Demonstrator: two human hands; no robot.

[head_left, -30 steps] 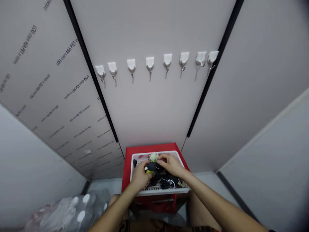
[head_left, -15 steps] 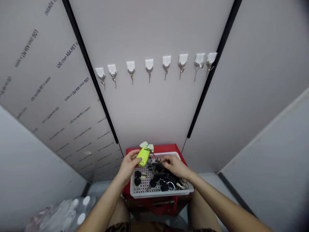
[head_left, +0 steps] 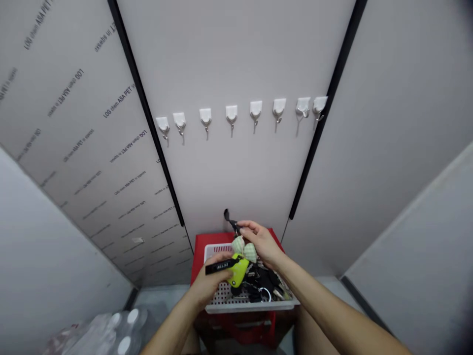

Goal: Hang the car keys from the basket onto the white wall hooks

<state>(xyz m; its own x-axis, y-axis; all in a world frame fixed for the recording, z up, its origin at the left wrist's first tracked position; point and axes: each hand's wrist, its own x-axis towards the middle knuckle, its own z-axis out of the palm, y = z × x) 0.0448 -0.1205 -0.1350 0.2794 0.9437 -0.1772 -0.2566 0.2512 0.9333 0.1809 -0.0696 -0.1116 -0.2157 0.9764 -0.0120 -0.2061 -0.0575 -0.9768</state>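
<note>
My left hand (head_left: 207, 286) grips a lime-green car key fob (head_left: 238, 270) with a black tag (head_left: 219, 266) sticking out to the left. My right hand (head_left: 260, 240) pinches the black loop (head_left: 229, 219) of the same bunch, lifted above the white perforated basket (head_left: 251, 305). A pale green bow charm (head_left: 244, 249) hangs between the two hands. The basket holds several black keys and fobs (head_left: 260, 286) and rests on a red stool (head_left: 201, 251).
A row of several white adhesive hooks (head_left: 231, 114) runs across the grey wall panel above, all bare. Black vertical strips (head_left: 148, 113) border that panel. Plastic-wrapped bottles (head_left: 111, 330) lie at the lower left on the floor.
The green key fob has come up out of the basket. My right hand moved from the basket's keys to pinch the black loop above, and the view tilted down slightly.
</note>
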